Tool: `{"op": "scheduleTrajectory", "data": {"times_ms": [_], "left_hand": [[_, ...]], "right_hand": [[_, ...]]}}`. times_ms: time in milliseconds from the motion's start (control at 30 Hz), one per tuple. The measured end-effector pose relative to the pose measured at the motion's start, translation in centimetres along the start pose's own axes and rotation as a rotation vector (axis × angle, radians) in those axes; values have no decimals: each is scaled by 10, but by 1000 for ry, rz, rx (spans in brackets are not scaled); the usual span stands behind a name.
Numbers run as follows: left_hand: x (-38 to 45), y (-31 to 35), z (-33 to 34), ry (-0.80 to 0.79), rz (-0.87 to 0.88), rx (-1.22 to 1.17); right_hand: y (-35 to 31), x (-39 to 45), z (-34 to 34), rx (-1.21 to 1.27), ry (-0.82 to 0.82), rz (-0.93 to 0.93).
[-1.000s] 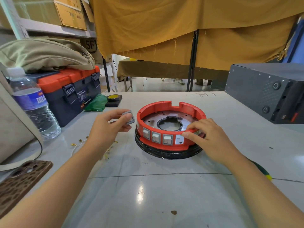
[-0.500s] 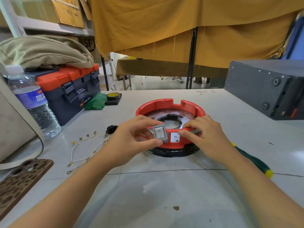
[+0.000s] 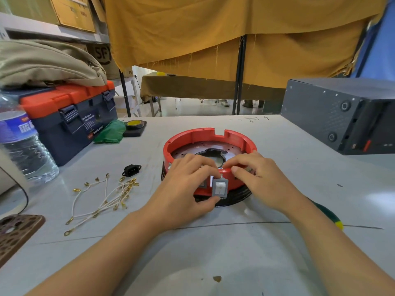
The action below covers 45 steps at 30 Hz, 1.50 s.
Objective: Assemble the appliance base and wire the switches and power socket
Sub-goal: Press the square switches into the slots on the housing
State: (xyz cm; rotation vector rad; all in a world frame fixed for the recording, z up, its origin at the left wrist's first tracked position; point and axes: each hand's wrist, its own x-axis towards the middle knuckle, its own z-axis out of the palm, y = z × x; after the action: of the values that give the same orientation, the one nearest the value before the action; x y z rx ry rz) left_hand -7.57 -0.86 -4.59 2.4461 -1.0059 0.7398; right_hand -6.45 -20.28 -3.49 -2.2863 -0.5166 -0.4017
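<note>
One red appliance base [image 3: 205, 138] sat on the table [image 3: 213, 253], and the left hand [image 3: 186, 189] pinched one grey rocker switch [image 3: 220, 187] against its front wall. The right hand [image 3: 258, 176] gripped the rim beside it with curled fingers. One black power socket [image 3: 131, 169] and one bundle of white wires [image 3: 104, 198] lay to the left.

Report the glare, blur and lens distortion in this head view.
Head view: pale glare patches on the glossy table at right and near the bottom; wide-angle bending curves the shelf and water bottle at left; both hands and the switch are reasonably sharp, the forearms soften toward the lower edge.
</note>
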Motion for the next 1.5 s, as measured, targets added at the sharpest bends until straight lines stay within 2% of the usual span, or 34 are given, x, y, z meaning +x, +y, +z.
{"op": "scheduleTrajectory", "data": {"times_ms": [600,867,1500], "left_hand": [[-6,-7,8,30,-85,-63],[-4,-9,4,6,-162,-184],[-1,-12,0,82,-302,-320]], "right_hand": [[-3,-5,2,-80,-62,-59],[-4,-4,1,-69,-64,-44],[1,-2,2,-79,-106,-49]]}}
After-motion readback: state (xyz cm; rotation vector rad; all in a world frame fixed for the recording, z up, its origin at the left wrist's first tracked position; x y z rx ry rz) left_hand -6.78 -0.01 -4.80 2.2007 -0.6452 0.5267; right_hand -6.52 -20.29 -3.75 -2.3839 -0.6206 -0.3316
